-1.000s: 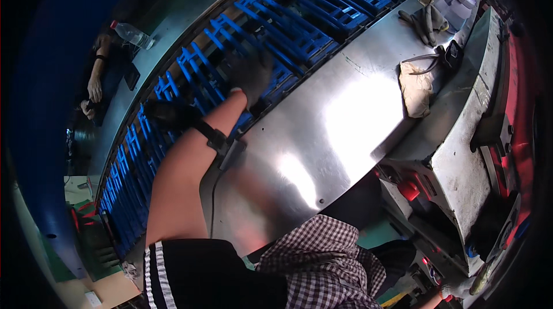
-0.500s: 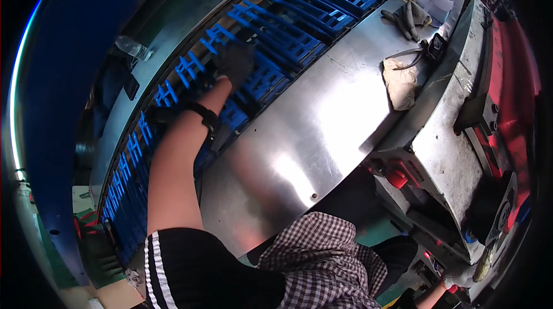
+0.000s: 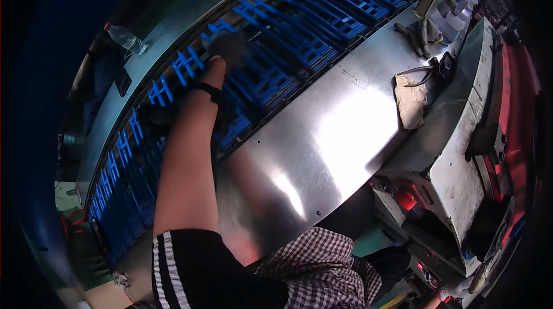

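My left hand (image 3: 228, 47), in a dark glove, is over a row of blue slatted pieces (image 3: 276, 81), close to their far, H-shaped ends. Motion smears its fingers, so neither their pose nor anything in them can be made out. A black band (image 3: 212, 93) circles that wrist. At the lower right rim, my right hand (image 3: 456, 287) wears a pale glove and is partly cut off in shadow. It lies beside a yellowish, elongated piece (image 3: 479, 279) on the red-and-grey machine; whether it grips this is unclear.
A shiny metal ledge (image 3: 299, 147) borders the blue row. Toward its right end are grey gloves (image 3: 419, 37), pliers (image 3: 416, 71) on a tan cloth (image 3: 410, 104), and tape rolls (image 3: 452, 18). A red button (image 3: 406, 199) juts from the machine. Beyond the row stands a plastic bottle (image 3: 125, 38).
The whole view has shifted a little. My left hand has moved slightly toward the far ends of the blue pieces and is now blurred. My right hand appears lower, nearer the rim.
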The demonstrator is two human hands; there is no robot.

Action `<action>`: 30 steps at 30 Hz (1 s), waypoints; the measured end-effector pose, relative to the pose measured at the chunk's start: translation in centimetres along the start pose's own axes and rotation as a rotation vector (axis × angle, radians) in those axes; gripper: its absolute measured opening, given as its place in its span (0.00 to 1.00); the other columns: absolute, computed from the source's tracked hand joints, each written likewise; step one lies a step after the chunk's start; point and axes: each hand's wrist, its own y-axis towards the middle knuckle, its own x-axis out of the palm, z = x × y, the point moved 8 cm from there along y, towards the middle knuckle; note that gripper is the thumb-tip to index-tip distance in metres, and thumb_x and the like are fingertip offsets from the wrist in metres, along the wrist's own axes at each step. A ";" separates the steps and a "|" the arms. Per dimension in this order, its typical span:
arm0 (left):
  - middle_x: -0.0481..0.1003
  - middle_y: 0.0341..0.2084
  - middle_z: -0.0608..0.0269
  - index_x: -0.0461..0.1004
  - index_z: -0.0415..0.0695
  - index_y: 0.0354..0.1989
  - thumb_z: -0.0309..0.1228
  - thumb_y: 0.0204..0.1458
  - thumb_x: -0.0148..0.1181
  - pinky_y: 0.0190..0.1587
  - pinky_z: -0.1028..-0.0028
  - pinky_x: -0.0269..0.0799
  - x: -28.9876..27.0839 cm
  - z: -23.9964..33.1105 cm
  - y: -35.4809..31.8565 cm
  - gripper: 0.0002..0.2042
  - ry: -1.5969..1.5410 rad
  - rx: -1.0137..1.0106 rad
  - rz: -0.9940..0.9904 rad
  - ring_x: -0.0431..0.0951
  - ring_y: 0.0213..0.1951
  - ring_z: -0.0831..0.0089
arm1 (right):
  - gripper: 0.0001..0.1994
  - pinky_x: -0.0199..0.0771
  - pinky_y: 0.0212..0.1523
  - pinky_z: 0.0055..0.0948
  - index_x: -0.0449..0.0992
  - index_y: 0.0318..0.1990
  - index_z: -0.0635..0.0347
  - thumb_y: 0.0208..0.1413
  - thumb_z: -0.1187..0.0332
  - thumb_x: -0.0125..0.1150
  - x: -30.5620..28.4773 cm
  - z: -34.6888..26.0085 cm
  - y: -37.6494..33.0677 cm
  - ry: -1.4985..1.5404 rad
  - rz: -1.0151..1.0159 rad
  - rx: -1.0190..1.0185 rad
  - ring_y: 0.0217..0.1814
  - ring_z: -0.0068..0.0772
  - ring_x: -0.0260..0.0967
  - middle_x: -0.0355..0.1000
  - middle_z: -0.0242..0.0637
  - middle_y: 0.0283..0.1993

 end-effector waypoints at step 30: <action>0.82 0.49 0.54 0.85 0.55 0.45 0.44 0.66 0.44 0.65 0.33 0.59 -3.1 4.7 0.0 0.19 0.023 0.006 0.132 0.80 0.54 0.51 | 0.15 0.74 0.63 0.38 0.74 0.59 0.72 0.69 0.75 0.52 1.4 -1.6 0.0 0.016 -0.017 -0.006 0.58 0.42 0.75 0.76 0.48 0.58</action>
